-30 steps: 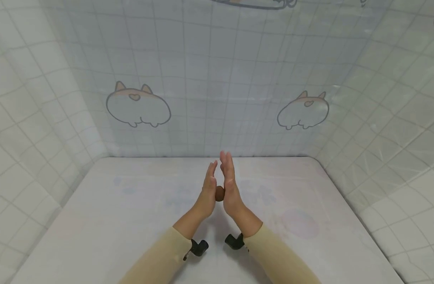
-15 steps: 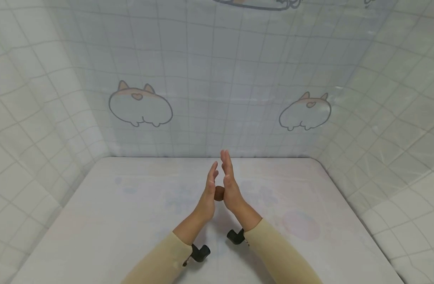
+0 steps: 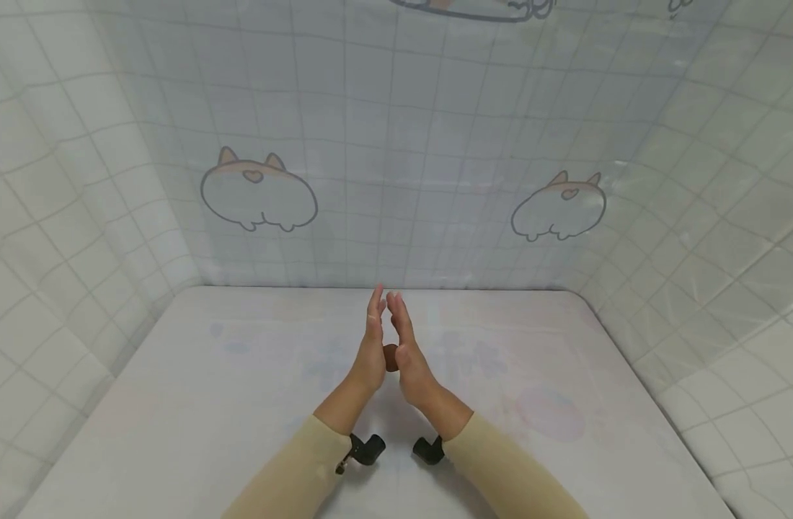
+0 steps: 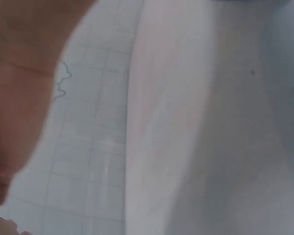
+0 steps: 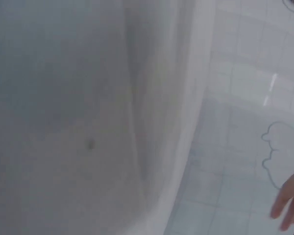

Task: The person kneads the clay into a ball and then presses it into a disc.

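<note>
Between left hand (image 3: 370, 355) and right hand (image 3: 412, 362), above the pale surface (image 3: 228, 411), touching both palms: small brown lump (image 3: 391, 358), too covered to show a long axis, no nearer one hand than the other. Held with nearly straight fingers, palms narrowly apart.

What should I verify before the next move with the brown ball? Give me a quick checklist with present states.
1. Brown ball between the palms: ok, it sits between the left hand grip and the right hand grip.
2. Fingers extended: ok, they point forward on both hands, not curled round the ball.
3. Ball's full shape: cannot tell, the palms hide its sides.
4. Whole ball seen by the wrist views: not ok, neither shows it.
5. Beige sleeves away from the ball: ok, both end behind the hands.
6. Pressure on the ball: cannot tell from pictures.
</note>
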Tool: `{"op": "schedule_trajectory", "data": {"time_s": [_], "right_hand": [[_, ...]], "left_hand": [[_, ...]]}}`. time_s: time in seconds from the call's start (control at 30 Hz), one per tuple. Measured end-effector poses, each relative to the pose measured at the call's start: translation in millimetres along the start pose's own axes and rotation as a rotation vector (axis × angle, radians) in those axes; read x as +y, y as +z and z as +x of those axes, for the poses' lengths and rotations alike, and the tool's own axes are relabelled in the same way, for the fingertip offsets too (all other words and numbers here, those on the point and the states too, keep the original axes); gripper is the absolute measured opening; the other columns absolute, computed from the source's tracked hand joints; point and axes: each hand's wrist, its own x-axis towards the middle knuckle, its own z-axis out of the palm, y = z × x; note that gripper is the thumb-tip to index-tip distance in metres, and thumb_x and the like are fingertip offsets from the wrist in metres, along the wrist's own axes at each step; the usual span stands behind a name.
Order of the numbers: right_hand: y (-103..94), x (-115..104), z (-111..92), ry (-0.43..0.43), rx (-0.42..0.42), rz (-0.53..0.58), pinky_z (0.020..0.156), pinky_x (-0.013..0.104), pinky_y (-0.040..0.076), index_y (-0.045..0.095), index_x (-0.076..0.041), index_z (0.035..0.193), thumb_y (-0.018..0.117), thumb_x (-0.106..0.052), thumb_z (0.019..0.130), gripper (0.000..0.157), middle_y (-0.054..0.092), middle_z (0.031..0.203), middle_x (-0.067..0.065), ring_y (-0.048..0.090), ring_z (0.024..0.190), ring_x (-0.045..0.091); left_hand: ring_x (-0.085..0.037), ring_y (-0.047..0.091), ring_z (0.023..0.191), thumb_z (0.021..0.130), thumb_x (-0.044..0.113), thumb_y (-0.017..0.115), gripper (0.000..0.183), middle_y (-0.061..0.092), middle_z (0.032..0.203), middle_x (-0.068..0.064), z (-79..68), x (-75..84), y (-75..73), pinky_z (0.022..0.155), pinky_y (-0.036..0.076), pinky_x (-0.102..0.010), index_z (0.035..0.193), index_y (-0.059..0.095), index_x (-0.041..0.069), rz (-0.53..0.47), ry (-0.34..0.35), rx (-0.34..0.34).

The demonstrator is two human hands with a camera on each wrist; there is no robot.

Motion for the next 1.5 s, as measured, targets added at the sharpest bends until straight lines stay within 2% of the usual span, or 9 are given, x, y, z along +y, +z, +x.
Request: {"op": "schedule_trajectory", "data": {"time_s": [0.07,0.2,0.37,0.53,0.83,1.0,1.07,1.27,1.5], "right_hand": [[1.4,-3,0,-0.041,0.003,0.010,0.122,0.038,0.010,-0.011,-0.002,0.158,0.008,-0.064,0.103,0.085,0.004,0.164,0.025,0.006,0.153,0.033],[-0.2,-9,3,-0.093,0.042,-0.008,0.122,0.040,0.012,-0.011,0.003,0.156,0.008,-0.062,0.104,0.086,0.008,0.162,0.031,0.010,0.152,0.038],[-7.3,-12,6,-0.030,0.096,-0.026,0.119,0.053,0.012,-0.009,-0.003,0.158,0.007,-0.065,0.103,0.085,0.009,0.165,0.023,0.013,0.151,0.038],[-14.6,-9,8,0.025,0.119,-0.038,0.115,0.066,0.011,-0.009,-0.008,0.159,0.008,-0.067,0.102,0.084,0.008,0.166,0.017,0.012,0.151,0.040],[-18.5,-1,7,0.051,0.087,0.004,0.117,0.061,0.008,-0.010,-0.010,0.160,0.010,-0.066,0.102,0.083,0.003,0.167,0.014,0.007,0.152,0.035],[-11.0,3,1,-0.024,0.061,0.026,0.120,0.054,0.009,-0.012,-0.003,0.158,0.009,-0.061,0.105,0.082,0.000,0.166,0.020,0.005,0.152,0.037],[-7.7,3,-1,-0.063,0.060,0.032,0.121,0.049,0.009,-0.013,0.000,0.157,0.008,-0.060,0.105,0.082,0.001,0.165,0.023,0.005,0.152,0.038],[-1.2,-3,-3,-0.117,0.044,0.047,0.122,0.040,0.008,-0.016,0.000,0.156,0.007,-0.062,0.104,0.084,0.001,0.163,0.027,0.002,0.152,0.037],[-7.4,-9,1,-0.093,0.120,0.036,0.122,0.042,0.009,-0.014,-0.001,0.156,0.005,-0.060,0.105,0.081,0.003,0.163,0.028,0.005,0.152,0.038]], "left_hand": [[-0.031,0.011,0.152,0.093,0.080,0.007,0.087,0.011,0.166,-0.012,0.4,-2.2,-0.1,0.111,0.009,-0.071,0.162,0.001,0.028,-0.012,-0.022,0.000],[-0.034,0.009,0.152,0.094,0.078,0.007,0.085,0.008,0.167,-0.009,0.2,-8.2,0.8,0.111,0.011,-0.072,0.162,0.001,0.027,-0.006,-0.043,-0.030],[-0.030,0.004,0.152,0.096,0.075,0.005,0.083,0.000,0.167,-0.004,-3.7,-12.4,4.7,0.112,0.011,-0.071,0.162,-0.001,0.025,0.036,-0.049,-0.087],[-0.032,0.005,0.152,0.096,0.074,0.002,0.083,-0.003,0.168,-0.001,-9.8,-10.9,8.5,0.111,0.011,-0.073,0.162,-0.002,0.023,0.099,-0.003,-0.127],[-0.030,0.005,0.153,0.097,0.072,0.002,0.081,-0.001,0.167,-0.001,-10.1,6.7,12.8,0.111,0.005,-0.072,0.162,-0.003,0.023,0.057,0.070,-0.127],[-0.024,-0.001,0.153,0.097,0.073,0.004,0.084,-0.003,0.168,-0.002,-2.9,16.7,11.2,0.114,0.001,-0.067,0.162,-0.004,0.019,0.042,0.135,-0.109],[-0.025,0.000,0.153,0.096,0.075,0.006,0.086,-0.002,0.167,-0.003,-0.3,17.0,10.0,0.115,0.006,-0.066,0.162,-0.004,0.021,0.027,0.118,-0.107],[-0.038,0.012,0.150,0.089,0.084,0.008,0.088,0.001,0.166,-0.011,1.7,9.3,4.9,0.107,0.028,-0.069,0.161,-0.005,0.036,-0.019,-0.021,-0.073],[-0.031,0.002,0.152,0.094,0.076,0.002,0.083,-0.003,0.167,-0.003,-2.8,-4.3,8.8,0.113,0.008,-0.070,0.162,-0.004,0.028,0.039,-0.032,-0.086]]}}
